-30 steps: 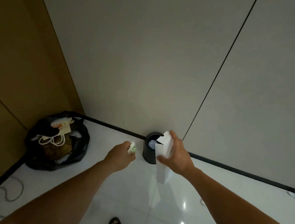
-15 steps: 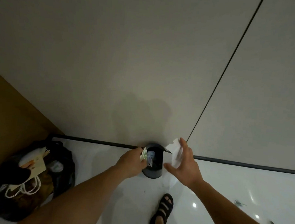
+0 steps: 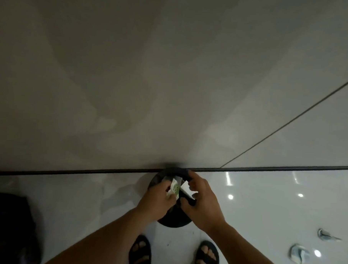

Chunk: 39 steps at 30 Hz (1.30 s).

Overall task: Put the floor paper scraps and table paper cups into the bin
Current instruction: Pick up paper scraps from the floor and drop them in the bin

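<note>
A small black bin stands on the white floor against the wall, straight below me. Both my hands are over its mouth. My left hand grips a crumpled paper scrap with green print. My right hand holds a white sheet of paper between thumb and fingers, its lower part down inside the bin. The bin's inside is mostly hidden by my hands.
A black rubbish bag lies at the lower left. Two crumpled scraps lie on the floor at the right. My sandalled feet stand just before the bin. A dark skirting line runs along the wall.
I have stepped up to the bin and now look straight down on it. Both hands have come together over its mouth, and the white paper has gone lower, partly inside.
</note>
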{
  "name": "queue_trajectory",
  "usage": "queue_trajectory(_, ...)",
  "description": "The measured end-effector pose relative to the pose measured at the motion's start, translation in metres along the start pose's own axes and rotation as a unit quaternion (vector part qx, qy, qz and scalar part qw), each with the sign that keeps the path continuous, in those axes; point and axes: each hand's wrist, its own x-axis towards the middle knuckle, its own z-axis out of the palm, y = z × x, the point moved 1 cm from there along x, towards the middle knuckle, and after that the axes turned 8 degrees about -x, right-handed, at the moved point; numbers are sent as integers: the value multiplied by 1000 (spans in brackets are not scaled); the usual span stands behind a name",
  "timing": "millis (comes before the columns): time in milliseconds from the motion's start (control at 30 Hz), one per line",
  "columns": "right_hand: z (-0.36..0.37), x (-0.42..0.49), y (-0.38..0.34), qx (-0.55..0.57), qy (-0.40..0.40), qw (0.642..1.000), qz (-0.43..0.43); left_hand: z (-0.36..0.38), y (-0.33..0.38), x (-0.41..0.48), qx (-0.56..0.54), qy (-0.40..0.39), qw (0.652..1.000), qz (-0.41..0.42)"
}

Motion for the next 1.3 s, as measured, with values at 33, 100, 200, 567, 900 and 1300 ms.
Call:
queue_trajectory(33, 19, 10, 14, -1, -3, 1000, 12, 10, -14, 22, 15, 0, 1000, 1)
queue_trajectory(100, 50, 23, 39, -13, -10, 999, 40, 28, -42, 50, 39, 2, 999, -5)
queue_trajectory(200, 81, 26, 61, -45, -21, 996, 75, 45, -78, 62, 76, -23, 997, 6)
queue_trajectory(567, 104, 28, 87, -160, -58, 980, 107, 53, -105, 90, 185, -63, 980, 47)
queue_trajectory(900, 67, -3, 59, -111, -58, 982, 142, 8, -48, 55, 232, -43, 970, 54)
queue_trajectory(1300, -102, -112, -2, -156, -10, 967, 204, -1, 139, -60, 345, -117, 918, 156)
